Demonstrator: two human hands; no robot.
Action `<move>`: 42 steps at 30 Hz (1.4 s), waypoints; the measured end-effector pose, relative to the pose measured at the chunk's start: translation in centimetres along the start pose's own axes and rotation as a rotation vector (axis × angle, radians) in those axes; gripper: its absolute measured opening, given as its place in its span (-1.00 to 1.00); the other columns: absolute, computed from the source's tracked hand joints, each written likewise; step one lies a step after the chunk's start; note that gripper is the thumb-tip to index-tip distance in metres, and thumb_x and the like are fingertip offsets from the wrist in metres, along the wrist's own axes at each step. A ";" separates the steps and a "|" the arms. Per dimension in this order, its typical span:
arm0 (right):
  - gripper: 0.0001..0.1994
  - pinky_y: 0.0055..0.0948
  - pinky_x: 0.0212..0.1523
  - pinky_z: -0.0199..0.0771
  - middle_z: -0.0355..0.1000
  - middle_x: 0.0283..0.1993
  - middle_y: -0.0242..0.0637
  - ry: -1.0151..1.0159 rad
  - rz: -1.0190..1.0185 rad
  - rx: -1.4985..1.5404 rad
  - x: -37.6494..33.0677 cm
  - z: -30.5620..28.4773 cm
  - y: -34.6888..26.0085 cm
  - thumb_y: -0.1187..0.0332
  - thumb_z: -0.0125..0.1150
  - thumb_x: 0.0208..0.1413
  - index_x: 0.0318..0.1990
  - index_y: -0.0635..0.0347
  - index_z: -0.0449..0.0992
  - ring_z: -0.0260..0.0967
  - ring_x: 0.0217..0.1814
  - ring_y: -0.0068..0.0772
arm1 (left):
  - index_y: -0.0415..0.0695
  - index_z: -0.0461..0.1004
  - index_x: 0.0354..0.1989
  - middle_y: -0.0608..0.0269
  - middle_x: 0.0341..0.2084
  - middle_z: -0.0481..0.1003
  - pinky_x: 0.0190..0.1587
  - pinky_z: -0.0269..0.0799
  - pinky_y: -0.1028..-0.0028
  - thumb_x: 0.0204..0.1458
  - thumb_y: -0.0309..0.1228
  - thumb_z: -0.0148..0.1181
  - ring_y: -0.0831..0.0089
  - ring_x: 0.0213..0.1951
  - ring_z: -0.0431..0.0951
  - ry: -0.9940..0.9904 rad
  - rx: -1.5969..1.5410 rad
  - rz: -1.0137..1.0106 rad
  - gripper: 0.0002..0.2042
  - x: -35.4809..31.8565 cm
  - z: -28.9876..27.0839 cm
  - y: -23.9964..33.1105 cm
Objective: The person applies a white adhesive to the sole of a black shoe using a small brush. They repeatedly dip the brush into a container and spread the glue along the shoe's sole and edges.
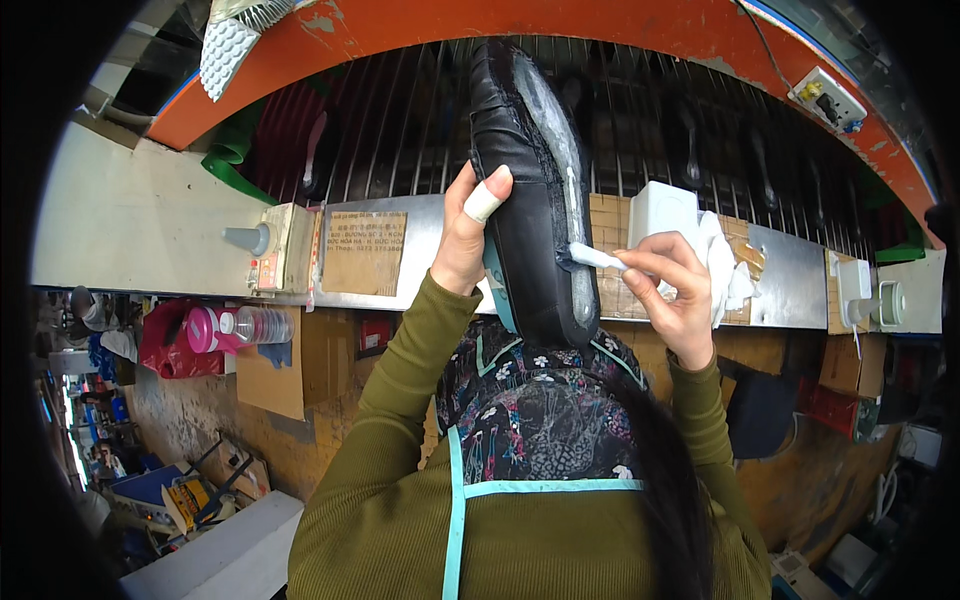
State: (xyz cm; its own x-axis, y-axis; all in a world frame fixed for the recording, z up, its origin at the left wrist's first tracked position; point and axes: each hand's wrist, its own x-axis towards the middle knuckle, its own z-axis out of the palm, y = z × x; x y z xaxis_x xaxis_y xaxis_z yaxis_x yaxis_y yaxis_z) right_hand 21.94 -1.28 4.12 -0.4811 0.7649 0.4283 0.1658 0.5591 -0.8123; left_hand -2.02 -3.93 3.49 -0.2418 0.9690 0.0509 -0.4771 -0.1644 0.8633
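Observation:
A black leather shoe upper (520,215) stands toe-up in front of me, stretched over a last (499,290) whose turquoise side shows. A whitish coating runs along its bottom face. My left hand (462,240), white tape round the thumb, is closed on the shoe's left side. Between the fingertips of my right hand (678,290) is pinched a small brush (597,257) with a white handle. Its dark tip touches the coated bottom near the heel end.
Behind the shoe, metal rods (400,130) carry more black shoes (690,140) under an orange rim (400,30). On the bench are a white container (660,210), a crumpled white cloth (722,265) and a cardboard piece (362,253). A plastic bottle (265,325) sits lower left.

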 end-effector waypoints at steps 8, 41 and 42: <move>-0.82 -0.60 -0.33 0.36 0.38 -0.27 -0.30 -0.096 -0.022 -0.072 -0.9 -0.9 0.3 0.58 0.28 -0.01 -0.20 0.30 0.61 0.32 -0.32 -0.55 | -0.16 0.40 -0.05 0.27 -0.23 0.47 -0.14 0.47 0.52 0.05 -0.14 0.21 0.54 -0.25 0.51 0.007 0.002 -0.051 -0.60 0.7 -0.2 -0.2; -0.83 -0.57 -0.37 0.32 0.41 -0.28 -0.37 -0.146 -0.080 -0.104 1.9 -2.2 1.2 0.52 0.34 -0.06 -0.25 0.15 0.66 0.34 -0.38 -0.59 | -0.19 0.46 -0.10 0.15 -0.30 0.55 -0.21 0.57 0.51 0.06 -0.03 0.18 0.48 -0.30 0.60 0.041 -0.103 -0.368 -0.55 4.1 -1.1 -1.8; -0.83 -0.56 -0.35 0.31 0.41 -0.29 -0.38 -0.154 -0.097 -0.135 1.9 -2.3 1.2 0.51 0.35 -0.06 -0.25 0.14 0.66 0.33 -0.38 -0.58 | -0.20 0.46 -0.08 0.14 -0.29 0.55 -0.21 0.57 0.50 0.07 -0.03 0.18 0.47 -0.29 0.60 0.031 -0.129 -0.381 -0.54 4.2 -1.2 -1.9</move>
State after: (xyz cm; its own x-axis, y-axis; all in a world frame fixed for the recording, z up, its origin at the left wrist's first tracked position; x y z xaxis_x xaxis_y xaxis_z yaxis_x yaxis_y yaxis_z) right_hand 23.15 1.62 4.86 -0.6246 0.6531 0.4281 0.2210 0.6737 -0.7052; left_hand -3.14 0.24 1.47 -0.0518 0.9594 -0.2774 -0.6396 0.1815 0.7470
